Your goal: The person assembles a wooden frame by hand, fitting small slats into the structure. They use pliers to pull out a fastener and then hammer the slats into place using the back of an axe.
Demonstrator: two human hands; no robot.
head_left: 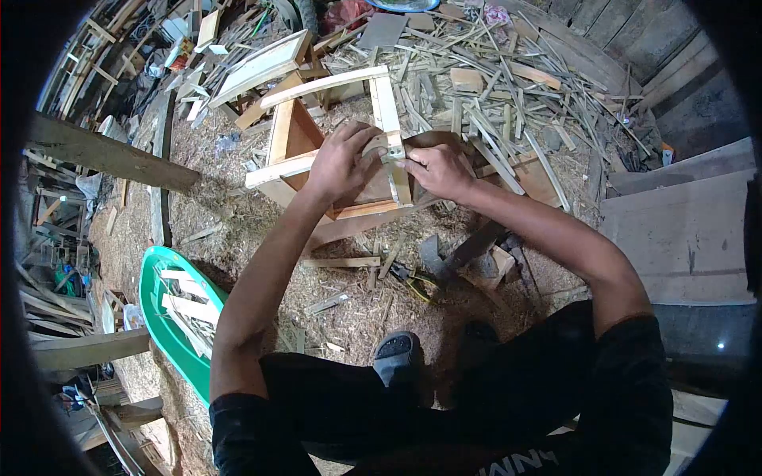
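Observation:
A pale wooden box frame with open compartments stands on the ground in front of me. At its right upright, a small pale piece with dark spots lies between my two hands; its kind is too small to tell. My left hand reaches over the frame from the left, its thumb and fingers closed on that piece. From the right, my right hand pinches at the piece's right end, its fingertips partly hidden. A curved pale wooden rail runs along the frame's far side.
Wood offcuts are heaped behind the frame. A green tub with wood strips stands at left. Near my feet lie pliers and a dark flat blade. A wooden post juts in from the left.

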